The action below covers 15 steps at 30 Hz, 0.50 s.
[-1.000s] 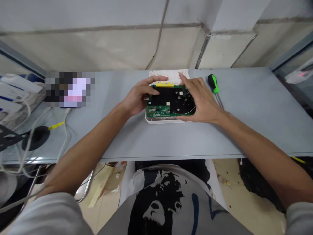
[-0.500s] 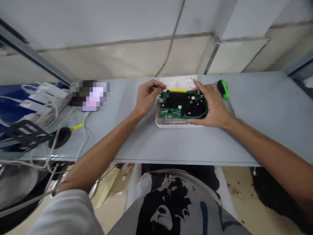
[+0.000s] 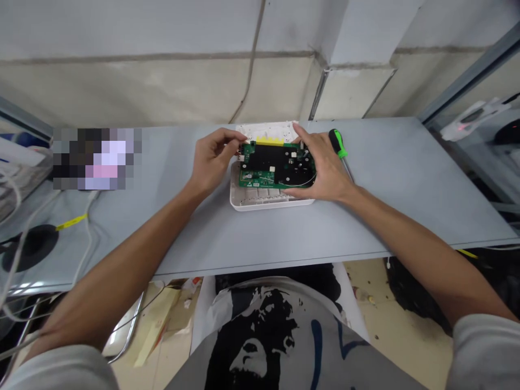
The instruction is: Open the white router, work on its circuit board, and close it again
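Observation:
A green circuit board (image 3: 264, 157) with black covering and a yellow strip of ports along its back edge is over a white plastic housing (image 3: 272, 206). My right hand (image 3: 325, 168) grips the board's right end, thumb at the back corner and fingers along the front edge. At the board's left end, my left hand (image 3: 215, 160) has its thumb and fingers closed on the back corner, by the connectors. The housing's inside shows in front of the board. Behind the board lies a white perforated panel (image 3: 266, 130); whether it joins the housing is hidden.
A green-and-black screwdriver (image 3: 338, 143) lies just right of my right hand. To the left are a blurred-out device (image 3: 97, 160), white cables (image 3: 87, 233) and a round black object (image 3: 30, 246). The wall (image 3: 162, 92) rises behind the grey table (image 3: 390, 179).
My view has swung right, so the scene sits further left. The board has shifted slightly backward or up from the housing, exposing more of its inside. Both hands keep their hold.

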Tool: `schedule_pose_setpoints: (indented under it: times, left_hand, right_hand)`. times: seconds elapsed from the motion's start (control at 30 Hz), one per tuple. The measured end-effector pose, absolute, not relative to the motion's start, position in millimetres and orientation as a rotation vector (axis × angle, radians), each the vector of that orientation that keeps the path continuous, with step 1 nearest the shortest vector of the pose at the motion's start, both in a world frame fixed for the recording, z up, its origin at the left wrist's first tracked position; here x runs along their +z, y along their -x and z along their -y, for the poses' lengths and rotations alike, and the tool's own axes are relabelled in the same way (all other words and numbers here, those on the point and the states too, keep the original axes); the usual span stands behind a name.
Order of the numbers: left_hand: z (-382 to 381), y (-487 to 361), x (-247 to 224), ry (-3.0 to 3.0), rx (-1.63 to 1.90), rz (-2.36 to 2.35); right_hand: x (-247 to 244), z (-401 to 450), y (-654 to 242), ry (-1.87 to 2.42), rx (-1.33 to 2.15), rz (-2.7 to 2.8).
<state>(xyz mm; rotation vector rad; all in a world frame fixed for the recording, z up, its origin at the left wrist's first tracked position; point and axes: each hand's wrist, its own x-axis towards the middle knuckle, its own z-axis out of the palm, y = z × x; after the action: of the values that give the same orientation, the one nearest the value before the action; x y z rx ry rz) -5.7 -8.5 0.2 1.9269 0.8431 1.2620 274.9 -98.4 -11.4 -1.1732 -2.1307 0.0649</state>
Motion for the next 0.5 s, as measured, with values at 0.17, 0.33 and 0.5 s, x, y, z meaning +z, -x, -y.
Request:
schedule_pose_setpoints:
  times: [0.17, 0.33, 0.5]
  left_hand:
    - [8, 8, -1, -1.926, 1.254, -0.822]
    - [17, 14, 8, -2.189, 1.113, -0.659]
    - [25, 12, 14, -2.455, 0.944, -0.515]
  right_hand:
    - [-10, 100, -275, 1.168, 0.073, 2.125]
    - [-11, 103, -274, 1.143, 0.057, 2.118]
    - [-11, 104, -271, 1.138, 0.04, 2.11]
